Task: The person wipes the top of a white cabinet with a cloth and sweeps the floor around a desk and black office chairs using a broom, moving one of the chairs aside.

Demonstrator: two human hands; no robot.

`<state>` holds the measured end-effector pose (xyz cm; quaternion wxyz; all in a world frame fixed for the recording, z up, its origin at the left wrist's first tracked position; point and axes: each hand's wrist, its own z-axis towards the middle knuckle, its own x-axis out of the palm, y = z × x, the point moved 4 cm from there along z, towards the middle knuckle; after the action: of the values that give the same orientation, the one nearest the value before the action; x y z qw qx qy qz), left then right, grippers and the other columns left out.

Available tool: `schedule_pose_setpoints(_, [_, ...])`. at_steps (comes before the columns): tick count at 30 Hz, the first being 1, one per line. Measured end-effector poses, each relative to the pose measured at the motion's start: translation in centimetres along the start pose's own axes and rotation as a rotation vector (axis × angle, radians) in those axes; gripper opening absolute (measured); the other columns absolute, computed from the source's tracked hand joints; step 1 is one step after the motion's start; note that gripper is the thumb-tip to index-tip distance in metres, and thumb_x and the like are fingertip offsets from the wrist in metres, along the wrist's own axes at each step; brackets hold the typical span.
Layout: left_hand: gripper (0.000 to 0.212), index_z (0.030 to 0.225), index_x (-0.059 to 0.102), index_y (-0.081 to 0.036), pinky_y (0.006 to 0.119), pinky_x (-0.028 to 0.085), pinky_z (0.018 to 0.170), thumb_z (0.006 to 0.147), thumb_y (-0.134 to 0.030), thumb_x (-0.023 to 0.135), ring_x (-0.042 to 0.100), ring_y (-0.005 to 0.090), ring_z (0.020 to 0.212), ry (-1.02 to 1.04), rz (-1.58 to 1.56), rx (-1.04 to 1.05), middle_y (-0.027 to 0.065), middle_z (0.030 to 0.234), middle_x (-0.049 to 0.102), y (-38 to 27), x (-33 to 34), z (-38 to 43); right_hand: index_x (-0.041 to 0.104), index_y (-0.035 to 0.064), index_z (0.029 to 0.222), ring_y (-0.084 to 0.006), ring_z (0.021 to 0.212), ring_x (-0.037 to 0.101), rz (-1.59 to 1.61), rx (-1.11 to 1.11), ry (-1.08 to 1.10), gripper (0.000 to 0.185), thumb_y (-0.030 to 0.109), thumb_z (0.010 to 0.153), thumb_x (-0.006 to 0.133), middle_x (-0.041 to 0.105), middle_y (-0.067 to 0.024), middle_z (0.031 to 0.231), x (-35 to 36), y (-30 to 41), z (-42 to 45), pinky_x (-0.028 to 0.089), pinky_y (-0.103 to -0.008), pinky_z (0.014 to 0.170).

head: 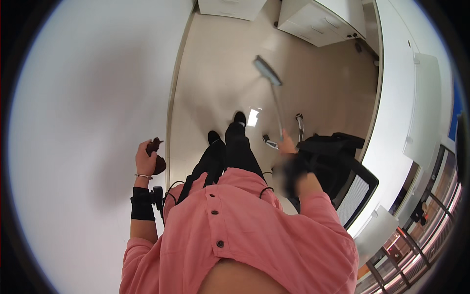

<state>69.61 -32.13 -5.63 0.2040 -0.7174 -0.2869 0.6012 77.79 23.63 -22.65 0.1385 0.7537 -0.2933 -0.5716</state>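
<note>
My right hand [287, 143] grips the pale handle of a broom [278, 106]. The broom's grey head [268, 70] is at the floor ahead of me, its dark bristles facing away. My left hand [145, 158] hangs by the white wall, its fingers closed around a dark brown object [159, 165] with a rounded lower part and an irregular top. The fingers partly cover this object, and its exact kind is unclear.
A black office chair [354, 174] with chrome legs [300, 126] stands close by my right arm. White drawer cabinets [319, 27] are ahead. A white desk [393, 110] with frosted panels [426, 106] runs along the right. The white wall [84, 128] borders the tiled floor [224, 66] on the left.
</note>
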Motion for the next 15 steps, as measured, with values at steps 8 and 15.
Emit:
schedule_pose_setpoints(8, [0.040, 0.113, 0.055, -0.002, 0.038, 0.045, 0.088, 0.073, -0.006, 0.055, 0.057, 0.0317, 0.100, -0.343, 0.173, -0.101, 0.0159, 0.109, 0.058, 4.4, -3.5, 0.4, 0.037, 0.0088, 0.133, -0.0254, 0.051, 0.056, 0.774, 0.520, 0.420, 0.057, 0.008, 0.079, 0.053, 0.057, -0.0133, 0.067, -5.2, 3.8, -13.9, 0.046, -0.0368, 0.046])
schedule_pose_setpoints(15, [0.039, 0.114, 0.055, -0.001, 0.039, 0.044, 0.091, 0.076, -0.009, 0.054, 0.056, 0.0308, 0.103, -0.333, 0.172, -0.124, 0.0159, 0.112, 0.058, 3.9, -3.0, 1.7, 0.048, 0.0008, 0.118, -0.0326, 0.074, 0.058, 0.249, 0.135, 0.106, 0.043, 0.015, 0.079, 0.060, 0.060, -0.0153, 0.078, -1.4, -3.7, -13.5, 0.049, -0.0371, 0.067])
